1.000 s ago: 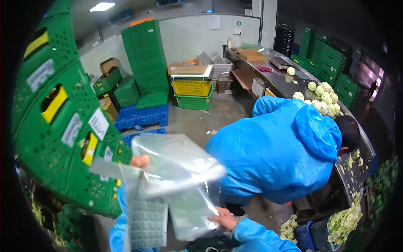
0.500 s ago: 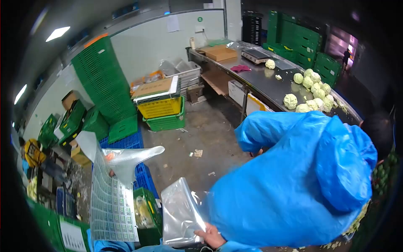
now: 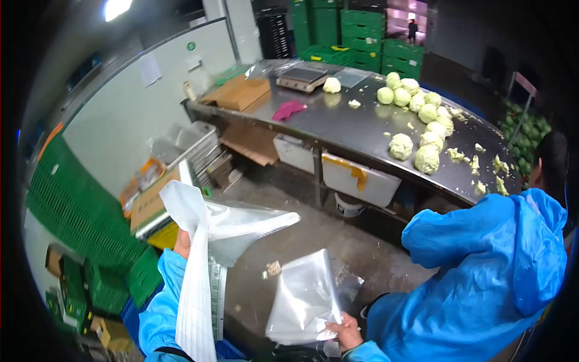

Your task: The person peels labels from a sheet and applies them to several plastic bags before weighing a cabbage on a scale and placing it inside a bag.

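Observation:
My left hand [image 3: 183,242] is closed around a long sheet of labels [image 3: 196,308], whose white back faces me; a strip of the printed labels [image 3: 217,292] shows at its edge. A crumpled clear plastic piece [image 3: 241,228] sticks out to the right from the same hand. Lower down, my right hand [image 3: 345,332] pinches the corner of a flat stack of clear plastic bags [image 3: 304,295]. The bags hang above the floor.
A co-worker in a blue smock [image 3: 476,277] stands close on my right. Ahead is a long metal table [image 3: 356,136] with cabbages [image 3: 427,158], a scale [image 3: 301,78], a pink cloth [image 3: 289,110] and a cardboard box [image 3: 242,93]. Green crates [image 3: 66,193] are stacked at left.
My view has turned right toward the table. The label sheet has swung from its printed face to its white back. Both hands keep their hold, and the co-worker sits farther right in view.

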`<state>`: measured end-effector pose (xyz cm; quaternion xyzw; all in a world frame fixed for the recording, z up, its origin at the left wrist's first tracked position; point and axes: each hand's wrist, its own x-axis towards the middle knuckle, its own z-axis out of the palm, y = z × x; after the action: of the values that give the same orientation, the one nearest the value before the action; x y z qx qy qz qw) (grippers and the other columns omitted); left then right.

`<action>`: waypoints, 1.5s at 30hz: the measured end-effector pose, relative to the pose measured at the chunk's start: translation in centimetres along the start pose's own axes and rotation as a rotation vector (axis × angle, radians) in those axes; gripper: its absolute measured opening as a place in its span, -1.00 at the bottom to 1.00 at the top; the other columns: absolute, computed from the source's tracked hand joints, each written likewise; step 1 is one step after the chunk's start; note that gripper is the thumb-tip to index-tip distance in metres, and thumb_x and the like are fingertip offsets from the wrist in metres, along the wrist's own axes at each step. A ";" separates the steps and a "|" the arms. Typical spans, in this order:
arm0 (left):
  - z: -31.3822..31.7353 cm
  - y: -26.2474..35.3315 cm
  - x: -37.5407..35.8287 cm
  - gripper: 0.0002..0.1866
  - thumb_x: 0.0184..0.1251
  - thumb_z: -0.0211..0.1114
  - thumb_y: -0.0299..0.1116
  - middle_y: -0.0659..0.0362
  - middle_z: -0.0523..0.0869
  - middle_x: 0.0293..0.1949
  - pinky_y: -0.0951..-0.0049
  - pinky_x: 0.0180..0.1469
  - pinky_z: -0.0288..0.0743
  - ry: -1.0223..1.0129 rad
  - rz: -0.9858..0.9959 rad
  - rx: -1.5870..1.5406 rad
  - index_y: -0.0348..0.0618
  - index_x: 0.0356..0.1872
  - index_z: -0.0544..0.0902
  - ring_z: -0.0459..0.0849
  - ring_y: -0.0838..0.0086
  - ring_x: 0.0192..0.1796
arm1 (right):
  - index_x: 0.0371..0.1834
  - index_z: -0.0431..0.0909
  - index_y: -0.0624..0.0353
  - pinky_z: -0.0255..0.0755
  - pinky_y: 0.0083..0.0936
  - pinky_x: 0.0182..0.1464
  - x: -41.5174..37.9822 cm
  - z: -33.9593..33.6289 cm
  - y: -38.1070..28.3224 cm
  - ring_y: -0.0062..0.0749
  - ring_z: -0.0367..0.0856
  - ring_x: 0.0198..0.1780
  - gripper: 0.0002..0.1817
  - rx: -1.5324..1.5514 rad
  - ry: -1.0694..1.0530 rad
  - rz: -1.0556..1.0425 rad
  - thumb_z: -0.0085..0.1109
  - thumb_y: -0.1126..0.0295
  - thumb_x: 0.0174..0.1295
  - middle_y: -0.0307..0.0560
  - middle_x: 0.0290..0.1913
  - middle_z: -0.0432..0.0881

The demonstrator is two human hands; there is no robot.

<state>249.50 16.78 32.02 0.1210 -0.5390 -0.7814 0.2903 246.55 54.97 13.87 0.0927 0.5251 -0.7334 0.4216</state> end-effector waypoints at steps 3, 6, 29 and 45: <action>-0.8 -1.3 7.3 -0.70 0.24 0.23 -0.36 0.20 0.63 -0.23 0.51 -0.21 0.53 -0.057 -0.039 -0.016 -0.25 -0.04 0.51 0.61 0.53 -0.20 | -0.15 0.48 0.30 0.37 -0.63 -0.69 6.6 1.9 -5.5 -0.51 0.55 -0.56 -0.73 0.030 0.015 -0.186 0.12 0.61 0.03 -0.11 -0.43 0.60; -1.2 -2.8 15.0 -0.70 0.24 0.23 -0.36 0.20 0.62 -0.24 0.51 -0.21 0.52 -0.088 -0.061 -0.011 -0.25 -0.04 0.51 0.61 0.53 -0.20 | -0.13 0.47 0.28 0.36 -0.64 -0.69 13.8 4.5 -14.3 -0.52 0.55 -0.54 -0.72 0.058 0.049 -0.335 0.10 0.57 0.02 -0.16 -0.43 0.58; 3.7 -34.7 70.1 -0.61 0.16 0.32 -0.30 0.11 0.65 -0.16 0.44 -0.14 0.50 -0.325 -0.652 0.385 -0.35 -0.06 0.52 0.61 0.45 -0.13 | 0.02 0.44 0.34 0.54 -0.26 -0.09 58.5 -8.8 -48.2 -0.13 0.62 -0.16 -0.55 -0.574 0.471 -0.009 0.25 0.48 0.00 0.08 -0.17 0.60; 2.8 -36.4 70.2 -0.58 0.45 -0.05 -0.12 0.09 0.64 -0.09 0.45 -0.04 0.46 -0.488 -1.384 0.336 -0.28 -0.01 0.56 0.61 0.47 -0.10 | -0.10 0.48 0.34 0.47 -0.49 -0.24 71.8 9.1 -45.1 -0.38 0.59 -0.31 -0.75 -0.562 0.574 -0.210 0.07 0.43 0.21 0.01 -0.32 0.62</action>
<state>180.05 -12.94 8.58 0.2984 -0.5010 -0.6972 -0.4169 171.98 14.04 7.48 0.1209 0.8077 -0.5450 0.1897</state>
